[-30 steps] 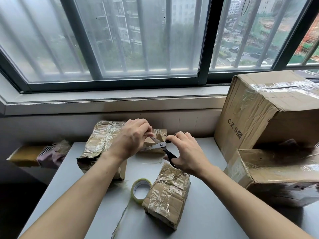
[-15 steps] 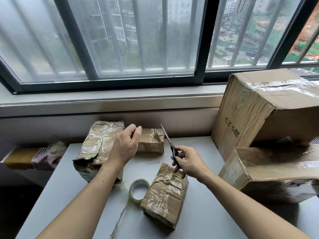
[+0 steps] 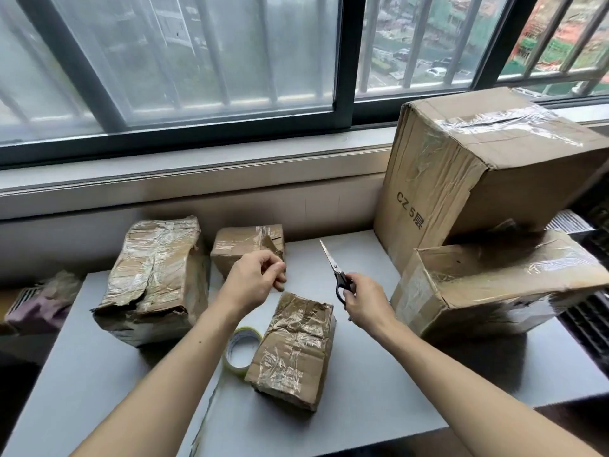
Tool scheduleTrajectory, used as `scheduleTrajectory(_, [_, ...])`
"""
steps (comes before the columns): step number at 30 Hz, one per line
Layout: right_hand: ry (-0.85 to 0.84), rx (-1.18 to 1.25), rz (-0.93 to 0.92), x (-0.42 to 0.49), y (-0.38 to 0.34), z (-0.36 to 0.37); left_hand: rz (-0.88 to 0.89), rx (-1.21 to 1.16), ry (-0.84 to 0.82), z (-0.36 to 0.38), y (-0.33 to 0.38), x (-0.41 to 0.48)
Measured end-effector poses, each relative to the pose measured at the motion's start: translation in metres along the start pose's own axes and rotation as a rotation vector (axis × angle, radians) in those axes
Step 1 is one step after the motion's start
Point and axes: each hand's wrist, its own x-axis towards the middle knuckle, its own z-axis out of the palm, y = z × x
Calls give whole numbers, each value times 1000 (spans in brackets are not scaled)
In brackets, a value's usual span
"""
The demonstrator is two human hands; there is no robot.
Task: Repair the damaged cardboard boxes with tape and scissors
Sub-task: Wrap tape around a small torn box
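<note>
My right hand [image 3: 366, 305] grips the black handles of the scissors [image 3: 332, 263], whose closed blades point up and away from me. My left hand [image 3: 253, 281] hovers above the table with thumb and fingertips curled together; I see nothing between them. It is just beyond a small crumpled, tape-wrapped cardboard box [image 3: 293, 347] lying in front of me. A roll of clear tape [image 3: 240, 351] stands against that box's left side. A torn, taped box [image 3: 158, 282] sits at the left, and a small box [image 3: 242, 244] with a ripped corner sits behind my left hand.
A large taped carton marked CZ 5 [image 3: 478, 179] stands at the back right, with an open box [image 3: 494, 285] in front of it. All rest on a grey table [image 3: 362, 410] under a window sill. A loose tape strip [image 3: 211, 404] trails towards the near edge.
The scissors were at my left hand's fingertips a second ago. My right hand has pulled them away to the right, blades closed and pointing up. My left hand has lowered slightly.
</note>
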Motion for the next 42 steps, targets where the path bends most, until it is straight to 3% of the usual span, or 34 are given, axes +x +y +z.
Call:
scheduleTrajectory(12, [-19,-240,95,-4,65,24,-160,17,-195,58,7,6])
scheduleTrajectory(25, [-151,-368,171,-3,94,37,-170,42,-150,73,6,6])
scheduleTrajectory(28, [-96,-335,145,-1,89,36,-139,101,-148,72,7,8])
scheduleTrajectory(32, [11,18,80,2,58,25,-119,118,-187,74,13,7])
scheduleTrajectory(37, [-134,762,34,-7,-7,2,-63,193,-191,75,18,3])
scheduleTrajectory(42, [-219,864,-53,-12,-29,-6,33,244,-132,64,26,-6])
